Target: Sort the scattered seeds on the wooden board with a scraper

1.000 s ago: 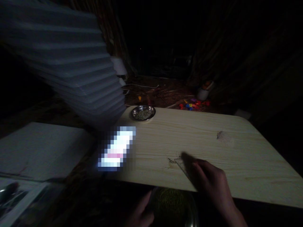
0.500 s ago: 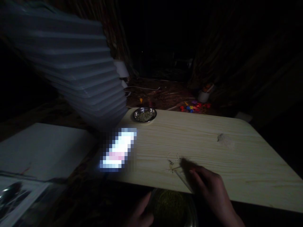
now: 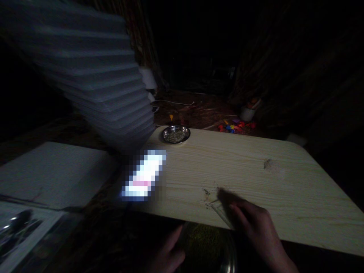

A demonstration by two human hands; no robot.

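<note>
My right hand (image 3: 257,223) rests low over the near part of the wooden table (image 3: 241,163), its fingers curled together. What they hold, if anything, is too dark to make out. Beside the fingertips lie dark specks (image 3: 207,193) and a thin pale strip (image 3: 220,214) near the table's edge. Below that edge, a round bowl (image 3: 232,250) with a shiny rim contains fine greenish stuff (image 3: 206,240). At the bowl's left side is my left hand (image 3: 170,250), thumb and finger closed about its rim.
At the table's far left stands a steel dish (image 3: 176,135) of pale bits. A bright blurred-out screen (image 3: 145,176) is at the left edge, beneath a large ridged grey sheet (image 3: 108,87). A pale speckled patch (image 3: 273,167) lies right. Colourful small items (image 3: 237,126) are on the floor beyond.
The view has shifted slightly, so table and dish sit a little higher and further right. Both hands keep nearly the same places and poses.
</note>
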